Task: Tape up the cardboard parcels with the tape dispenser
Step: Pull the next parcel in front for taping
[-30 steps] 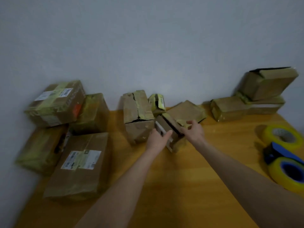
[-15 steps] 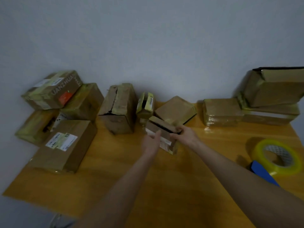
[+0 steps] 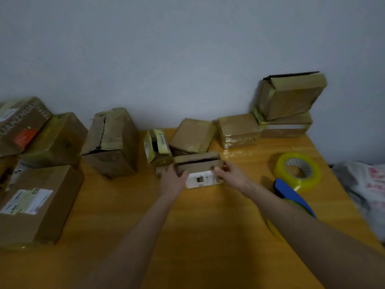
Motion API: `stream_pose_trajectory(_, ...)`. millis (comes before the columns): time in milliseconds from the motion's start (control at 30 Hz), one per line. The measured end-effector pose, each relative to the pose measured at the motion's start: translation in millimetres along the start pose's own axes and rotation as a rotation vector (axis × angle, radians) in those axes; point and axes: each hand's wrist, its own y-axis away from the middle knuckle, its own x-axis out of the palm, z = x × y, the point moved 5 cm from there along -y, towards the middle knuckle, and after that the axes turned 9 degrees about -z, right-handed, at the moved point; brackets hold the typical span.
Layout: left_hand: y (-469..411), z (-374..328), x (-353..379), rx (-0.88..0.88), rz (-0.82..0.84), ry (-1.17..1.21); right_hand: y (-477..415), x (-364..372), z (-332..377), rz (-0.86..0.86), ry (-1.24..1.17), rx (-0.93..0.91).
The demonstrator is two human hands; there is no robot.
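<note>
A small cardboard parcel (image 3: 199,165) with a white label on its near face and a dark gap along its top sits mid-table. My left hand (image 3: 171,180) grips its left end and my right hand (image 3: 232,175) grips its right end. The blue tape dispenser (image 3: 291,193) with a yellowish roll lies at the right, partly hidden behind my right forearm. A loose roll of yellowish tape (image 3: 298,171) lies flat just beyond it.
Several parcels line the wall: a stack at the left (image 3: 37,138), a torn tall box (image 3: 110,142), a small yellow-taped box (image 3: 156,146), a flat one (image 3: 192,134) and a pile at the right (image 3: 287,105). A labelled box (image 3: 35,203) sits near left. A pale bag (image 3: 366,190) lies past the wooden table (image 3: 208,236).
Both hands have turned the small parcel square to me and drawn it slightly nearer, its white label now facing me. The camera has shifted left and back, showing more of the right side.
</note>
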Motion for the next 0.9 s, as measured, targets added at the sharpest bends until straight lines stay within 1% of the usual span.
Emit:
stream_pose_trajectory(133,30.1,-14.0,21.3,0.054,0.032,0.041,17.5,-33.2,-25.9,-0.114,0.199,0.03)
stream_pose_trajectory(233,52.2,-18.0,36.6,0.097,0.118,0.078,26.9,-57.0,-42.6,-0.154,0.292,0.07)
stream_pose_trajectory(300,58.7,-20.2,37.9,0.144,0.143,0.043,29.2,-64.3,-47.5,-0.157,0.325,0.073)
stream_pose_trajectory(333,58.9,-21.2,34.7,0.175,0.124,0.007,29.5,-64.9,-46.8,-0.162,0.362,0.054)
stream_pose_trajectory(400,57.9,-28.4,21.8,0.28,0.011,-0.089,27.9,-63.0,-37.1,-0.179,0.512,-0.039)
stream_pose_trajectory(467,63.1,-37.3,6.6,0.431,-0.15,-0.199,25.1,-54.4,-21.7,-0.149,0.725,-0.206)
stream_pose_trajectory(533,67.4,-42.8,-5.7,0.556,-0.309,-0.317,22.5,-40.8,-12.7,-0.053,0.845,-0.327)
stream_pose_trajectory(567,66.8,-42.7,-9.6,0.577,-0.352,-0.394,21.8,-34.0,-11.5,0.008,0.883,-0.35)
stream_pose_trajectory(600,64.0,-41.6,-10.9,0.567,-0.339,-0.494,20.8,-28.0,-12.2,0.057,0.923,-0.359)
stream_pose_trajectory(633,59.5,-39.7,-10.1,0.546,-0.292,-0.587,20.1,-22.7,-13.8,0.084,0.968,-0.362)
stream_pose_trajectory(733,45.5,-29.4,0.7,0.478,-0.072,-0.733,19.8,-14.7,-16.9,0.052,1.054,-0.385)
stream_pose_trajectory(767,40.5,-26.8,1.4,0.469,-0.056,-0.745,19.1,-15.5,-17.4,0.033,1.062,-0.389)
stream_pose_trajectory(900,12.9,-11.2,-17.4,0.428,-0.125,-0.713,11.4,-28.1,-21.3,-0.017,1.037,-0.333)
